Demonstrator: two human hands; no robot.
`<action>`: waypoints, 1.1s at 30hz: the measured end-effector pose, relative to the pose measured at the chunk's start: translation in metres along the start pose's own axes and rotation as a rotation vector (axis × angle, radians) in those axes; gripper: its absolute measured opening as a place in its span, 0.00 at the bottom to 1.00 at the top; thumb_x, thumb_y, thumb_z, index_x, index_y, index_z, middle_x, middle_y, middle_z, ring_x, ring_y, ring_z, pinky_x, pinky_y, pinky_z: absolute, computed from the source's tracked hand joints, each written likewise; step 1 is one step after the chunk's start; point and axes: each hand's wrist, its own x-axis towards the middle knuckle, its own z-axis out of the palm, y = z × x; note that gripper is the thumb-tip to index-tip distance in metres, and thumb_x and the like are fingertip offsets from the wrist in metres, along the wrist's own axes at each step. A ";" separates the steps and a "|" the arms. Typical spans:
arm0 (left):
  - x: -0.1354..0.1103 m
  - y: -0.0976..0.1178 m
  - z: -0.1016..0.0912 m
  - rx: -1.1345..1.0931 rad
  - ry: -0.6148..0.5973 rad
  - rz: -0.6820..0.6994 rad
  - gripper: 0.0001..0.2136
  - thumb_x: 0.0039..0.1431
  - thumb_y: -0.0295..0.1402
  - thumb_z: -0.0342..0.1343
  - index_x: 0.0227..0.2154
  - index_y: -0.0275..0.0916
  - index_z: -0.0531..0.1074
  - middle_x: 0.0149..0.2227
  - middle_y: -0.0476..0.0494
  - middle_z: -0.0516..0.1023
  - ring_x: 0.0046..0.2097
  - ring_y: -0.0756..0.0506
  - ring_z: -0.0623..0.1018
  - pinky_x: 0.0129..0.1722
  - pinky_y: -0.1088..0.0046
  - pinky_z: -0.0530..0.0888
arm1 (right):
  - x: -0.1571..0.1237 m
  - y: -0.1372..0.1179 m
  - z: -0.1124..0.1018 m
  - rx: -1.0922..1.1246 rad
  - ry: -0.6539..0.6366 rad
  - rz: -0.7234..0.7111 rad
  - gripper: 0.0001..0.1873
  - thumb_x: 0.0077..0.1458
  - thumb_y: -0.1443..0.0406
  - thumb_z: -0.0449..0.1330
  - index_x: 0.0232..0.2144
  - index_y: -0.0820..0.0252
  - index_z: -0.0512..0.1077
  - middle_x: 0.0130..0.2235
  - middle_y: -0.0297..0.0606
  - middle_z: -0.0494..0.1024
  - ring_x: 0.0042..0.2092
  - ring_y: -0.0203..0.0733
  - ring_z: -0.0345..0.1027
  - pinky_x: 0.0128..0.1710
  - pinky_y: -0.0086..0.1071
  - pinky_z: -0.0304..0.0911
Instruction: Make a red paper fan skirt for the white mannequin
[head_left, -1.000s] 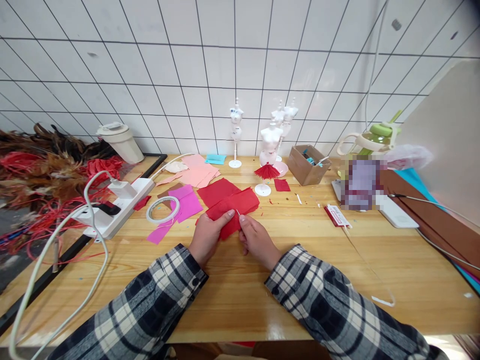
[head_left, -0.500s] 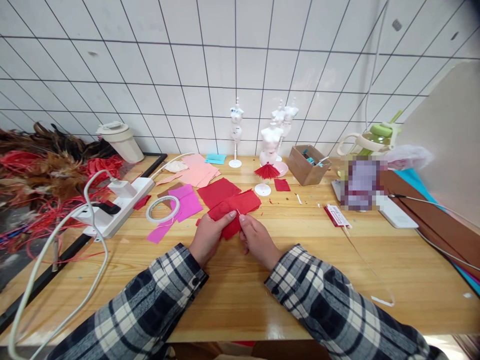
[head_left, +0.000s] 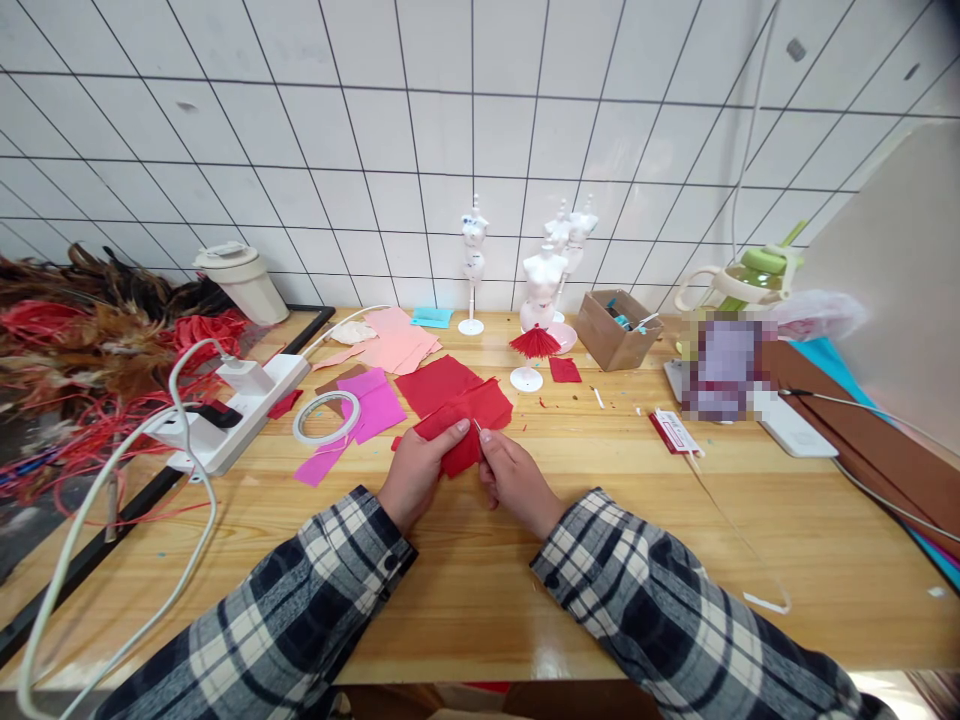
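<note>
My left hand point(head_left: 415, 472) pinches the near end of a strip of red crepe paper point(head_left: 471, 417) that lies across the wooden table point(head_left: 480, 590). Right beside it, my right hand point(head_left: 514, 481) pinches a thin needle point(head_left: 477, 426) pushed into the same paper, which bunches between my fingers. A second red sheet point(head_left: 437, 382) lies just behind. Both sleeves are plaid.
Pink and magenta paper pieces point(head_left: 373, 400), a tape ring point(head_left: 326, 417) and a white power strip point(head_left: 232, 412) lie to the left. White mini mannequins point(head_left: 541, 288), a red paper skirt on a stand point(head_left: 533, 344), a cardboard box point(head_left: 618, 328) and a green bottle point(head_left: 756, 278) stand behind.
The far end of the red strip has drawn in toward my hands, so the paper is more gathered. My hands have hardly moved.
</note>
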 end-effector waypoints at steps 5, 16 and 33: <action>0.000 0.001 -0.001 -0.047 -0.007 0.011 0.10 0.52 0.35 0.61 0.35 0.35 0.74 0.35 0.43 0.79 0.35 0.45 0.77 0.40 0.66 0.73 | 0.000 -0.003 0.000 0.010 -0.030 0.024 0.21 0.60 0.48 0.45 0.25 0.55 0.58 0.20 0.27 0.57 0.18 0.32 0.50 0.13 0.27 0.56; 0.001 0.001 -0.004 0.118 -0.001 -0.014 0.14 0.48 0.37 0.65 0.36 0.36 0.73 0.34 0.45 0.78 0.35 0.46 0.76 0.38 0.69 0.72 | 0.000 -0.001 0.000 0.016 -0.019 0.045 0.21 0.58 0.46 0.47 0.30 0.55 0.62 0.20 0.27 0.56 0.19 0.33 0.49 0.14 0.28 0.58; -0.001 -0.001 -0.002 0.074 0.005 -0.050 0.14 0.48 0.39 0.64 0.35 0.36 0.75 0.35 0.44 0.80 0.35 0.44 0.77 0.38 0.67 0.73 | 0.002 0.009 0.000 0.000 0.038 -0.024 0.22 0.59 0.45 0.45 0.29 0.55 0.61 0.21 0.30 0.58 0.21 0.35 0.53 0.15 0.29 0.58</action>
